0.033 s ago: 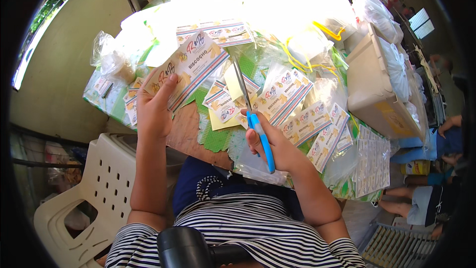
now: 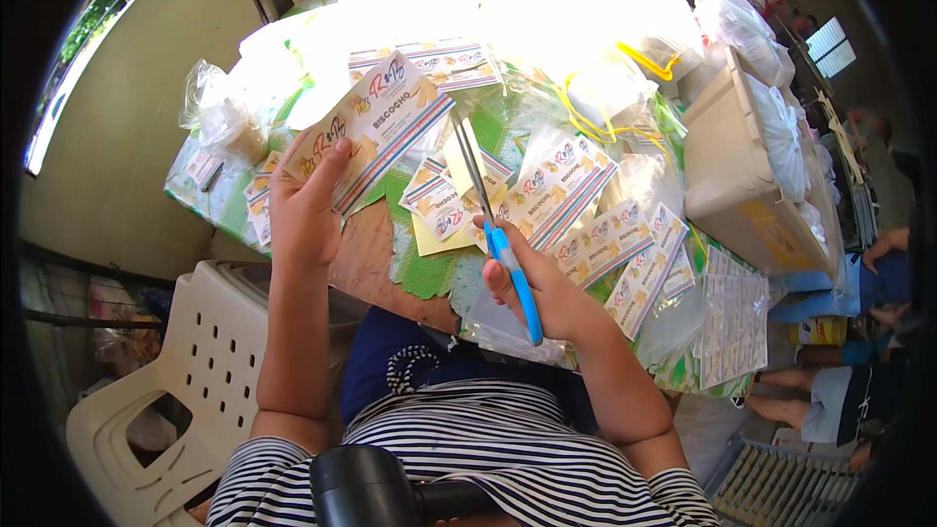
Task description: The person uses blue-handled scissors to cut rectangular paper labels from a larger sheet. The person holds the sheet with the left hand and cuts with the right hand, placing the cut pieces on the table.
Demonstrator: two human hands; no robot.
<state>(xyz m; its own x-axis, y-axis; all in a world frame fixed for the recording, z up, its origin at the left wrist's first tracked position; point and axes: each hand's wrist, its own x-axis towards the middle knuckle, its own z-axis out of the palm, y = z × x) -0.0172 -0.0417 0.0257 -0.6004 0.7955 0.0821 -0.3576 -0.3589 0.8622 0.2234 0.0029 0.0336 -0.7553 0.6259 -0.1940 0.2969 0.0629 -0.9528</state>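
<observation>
Bright daylight washes out the far part of the tabletop (image 2: pixel 371 254), whose brown board shows through a torn green-and-white covering near the person. Held above it, just left of centre, is a cream label sheet (image 2: pixel 395 127) with red and blue stripes along its lower edge. Left-hand fingers are closed on its near left corner, the thumb of that left hand (image 2: pixel 305 210) pressed across the printed face. Curled around blue-handled scissors (image 2: pixel 515 278), the right hand (image 2: pixel 547 293) has its fingers closed on the handle; the blades point away from the person, tips just beside the sheet's right end, though whether they touch cannot be told. Beneath and to the right, similar label strips (image 2: pixel 605 244) lie overlapping near clear plastic. Beyond them stands a beige plastic bin (image 2: pixel 737 166), while a cream plastic chair (image 2: pixel 220 332) sits at left.
</observation>
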